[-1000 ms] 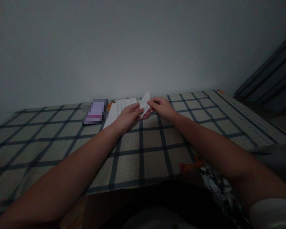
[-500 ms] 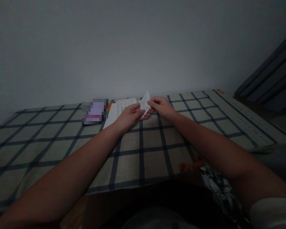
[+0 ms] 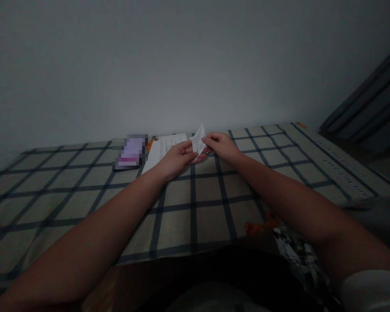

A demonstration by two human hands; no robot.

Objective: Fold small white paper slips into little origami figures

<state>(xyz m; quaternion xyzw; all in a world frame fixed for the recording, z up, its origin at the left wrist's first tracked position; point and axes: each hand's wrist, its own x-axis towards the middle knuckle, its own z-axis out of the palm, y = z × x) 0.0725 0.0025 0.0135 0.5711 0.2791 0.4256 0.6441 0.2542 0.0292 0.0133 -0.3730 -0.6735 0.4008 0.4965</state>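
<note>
A small folded piece of white paper (image 3: pixel 199 138) with a pointed top is held above the table, between my two hands. My left hand (image 3: pixel 178 158) grips its lower left side, thumb in front and fingers behind. The fingertips of my right hand (image 3: pixel 221 145) pinch its right edge. Faint dark marks show on the lower part of the paper. Behind my left hand, printed white sheets (image 3: pixel 154 154) lie on the checked tablecloth (image 3: pixel 208 216), partly covered by that hand.
To the left of the sheets lies a phone (image 3: pixel 131 152) with a blurred-out screen. A plain wall (image 3: pixel 195 65) rises behind the table. A dark curtain (image 3: pixel 373 99) hangs at the right. Below the table's front edge is a black-and-white patterned thing (image 3: pixel 299 253).
The folded paper has turned slightly, so more of its flat face shows. Both hands keep nearly the same place, with small shifts of the left fingers.
</note>
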